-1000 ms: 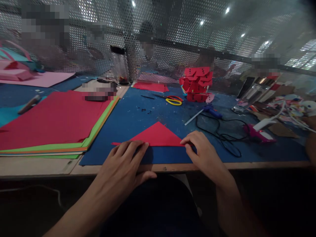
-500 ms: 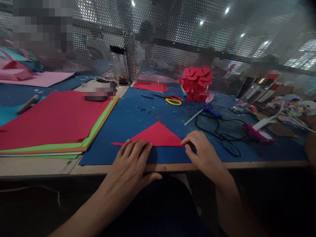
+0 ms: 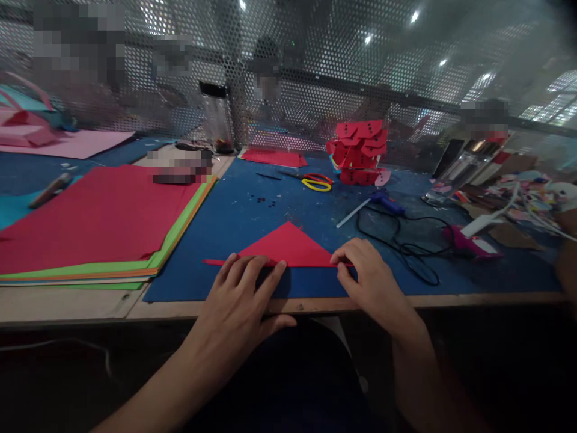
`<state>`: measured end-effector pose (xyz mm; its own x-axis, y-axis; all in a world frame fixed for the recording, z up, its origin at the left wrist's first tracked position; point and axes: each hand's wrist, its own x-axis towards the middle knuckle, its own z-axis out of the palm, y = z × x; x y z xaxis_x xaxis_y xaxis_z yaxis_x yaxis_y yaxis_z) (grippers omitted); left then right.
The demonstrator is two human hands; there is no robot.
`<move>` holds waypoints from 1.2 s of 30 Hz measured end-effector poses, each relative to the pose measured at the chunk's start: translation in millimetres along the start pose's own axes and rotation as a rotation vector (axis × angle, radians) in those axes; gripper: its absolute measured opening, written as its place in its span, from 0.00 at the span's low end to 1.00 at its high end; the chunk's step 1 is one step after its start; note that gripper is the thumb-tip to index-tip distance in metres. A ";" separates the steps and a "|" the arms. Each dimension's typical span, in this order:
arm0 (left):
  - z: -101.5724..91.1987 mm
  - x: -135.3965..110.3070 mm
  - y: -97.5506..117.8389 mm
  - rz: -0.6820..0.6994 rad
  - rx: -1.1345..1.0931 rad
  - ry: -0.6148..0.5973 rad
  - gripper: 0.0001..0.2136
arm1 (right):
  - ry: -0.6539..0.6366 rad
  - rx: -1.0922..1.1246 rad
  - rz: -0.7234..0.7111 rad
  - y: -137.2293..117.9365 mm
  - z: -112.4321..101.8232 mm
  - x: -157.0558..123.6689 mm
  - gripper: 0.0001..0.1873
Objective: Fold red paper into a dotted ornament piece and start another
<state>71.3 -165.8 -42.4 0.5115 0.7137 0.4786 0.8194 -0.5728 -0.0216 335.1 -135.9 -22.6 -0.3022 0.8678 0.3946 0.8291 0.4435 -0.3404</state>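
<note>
A red paper triangle (image 3: 291,243), with a narrow folded strip along its near edge, lies on the blue mat (image 3: 180,282) with its point facing away from me. My left hand (image 3: 246,294) rests palm down on the left part of the near edge, fingers laid out flat and thumb apart, below the table edge. At the right corner, the thumb and forefinger of my right hand (image 3: 367,279) pinch the paper. The strip sticks out a little past both hands.
Stacked coloured sheets (image 3: 99,222) lie at left. Beyond the triangle are scissors (image 3: 318,182), a red paper construction (image 3: 360,153) and a blue glue gun (image 3: 387,203) with a looping black cable. A pink-and-white device (image 3: 478,243) and paper scraps (image 3: 536,192) lie at right.
The fingers of my left hand have spread slightly, its forefinger shifting a little to the right along the edge. My right hand and the paper stay almost still.
</note>
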 end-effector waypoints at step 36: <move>-1.1 7.4 4.7 -0.019 -0.046 -0.060 0.40 | 0.125 -0.020 -0.127 -25.8 0.8 -5.0 0.09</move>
<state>78.7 -163.7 -38.1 0.5113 0.7467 0.4254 0.8173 -0.5755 0.0280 314.8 -151.4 -16.4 -0.3452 0.7696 0.5372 0.7973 0.5424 -0.2646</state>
